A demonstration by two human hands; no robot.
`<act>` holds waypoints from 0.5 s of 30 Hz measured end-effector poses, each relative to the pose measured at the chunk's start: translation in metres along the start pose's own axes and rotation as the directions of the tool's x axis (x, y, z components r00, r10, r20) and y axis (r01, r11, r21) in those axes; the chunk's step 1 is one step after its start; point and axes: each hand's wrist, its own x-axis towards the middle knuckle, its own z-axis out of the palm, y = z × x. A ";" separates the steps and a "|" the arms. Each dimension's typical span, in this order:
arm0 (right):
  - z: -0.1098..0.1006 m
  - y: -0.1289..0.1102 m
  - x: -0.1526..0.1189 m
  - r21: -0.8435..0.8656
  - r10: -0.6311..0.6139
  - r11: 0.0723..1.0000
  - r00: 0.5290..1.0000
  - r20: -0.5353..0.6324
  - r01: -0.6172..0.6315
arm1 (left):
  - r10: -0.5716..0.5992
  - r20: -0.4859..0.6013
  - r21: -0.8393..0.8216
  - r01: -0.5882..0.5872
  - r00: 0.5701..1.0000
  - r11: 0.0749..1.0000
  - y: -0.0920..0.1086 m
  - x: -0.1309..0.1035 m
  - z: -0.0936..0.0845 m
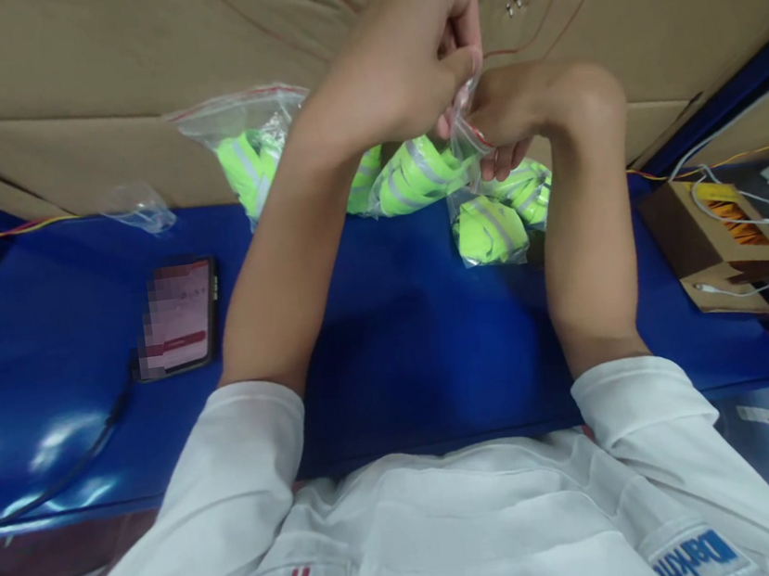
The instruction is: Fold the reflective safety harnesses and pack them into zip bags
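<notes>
pinched between thumb and fingers of the left hand (418, 50) is the clear film of the bag (466, 136), at its red-striped mouth. right hand (523, 103), wrist bent sharply, closes on the same film just beside the left fingertips, its fingers curled below the mouth. both grips are narrow; exactly which right fingertips bear on the film cannot be told.

the bag is held over the rear part of the blue table (398, 342). locate all other items from the bag:

- left, adjoining: neon bundle (417, 176) with grey bands, under clear film. whether it lies inside the bag cannot be told.
- farther left, partly hidden by the left forearm: zip bag (216, 117) containing neon pieces.
- just below: packet (490, 230), a neon piece in clear film.
- below and right: second bundle (532, 190), partly hidden by the right forearm.
- far left, below: phone (182, 317), screen up, partly pixelated.
- far right, below: carton (682, 228) containing orange items.
- behind: cardboard (118, 59).
</notes>
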 end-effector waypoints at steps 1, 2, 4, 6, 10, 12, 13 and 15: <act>0.000 0.000 0.001 -0.001 -0.016 1.000 1.000 -0.007 0.016 | 0.002 0.005 0.005 -0.002 1.000 1.000 0.000 0.000 0.000; 0.001 0.000 0.001 -0.003 -0.036 0.999 0.999 -0.009 0.036 | -0.002 0.021 0.007 0.002 1.000 1.000 0.000 0.000 0.000; 0.001 0.001 0.002 -0.016 -0.076 0.997 0.997 -0.003 0.076 | -0.023 0.059 0.013 0.022 0.998 1.000 0.003 -0.001 0.000; 0.002 0.002 0.002 -0.042 -0.106 0.993 0.994 0.007 0.106 | -0.046 0.100 0.018 0.045 0.994 0.999 0.006 -0.002 0.000; -0.001 0.002 0.000 -0.150 -0.156 0.977 0.988 -0.009 0.152 | -0.052 0.164 0.091 0.038 0.985 0.995 0.013 -0.004 -0.003; -0.002 0.004 0.000 -0.238 -0.166 0.959 0.986 -0.032 0.154 | -0.085 0.213 0.186 0.045 0.973 0.982 0.015 -0.005 -0.004; -0.002 0.006 0.001 -0.276 -0.177 0.948 0.983 -0.041 0.160 | -0.098 0.236 0.219 0.046 0.967 0.975 0.016 -0.005 -0.005; -0.002 0.010 0.005 -0.324 -0.217 0.927 0.975 -0.049 0.190 | -0.105 0.267 0.234 0.041 0.958 0.971 0.015 -0.006 -0.005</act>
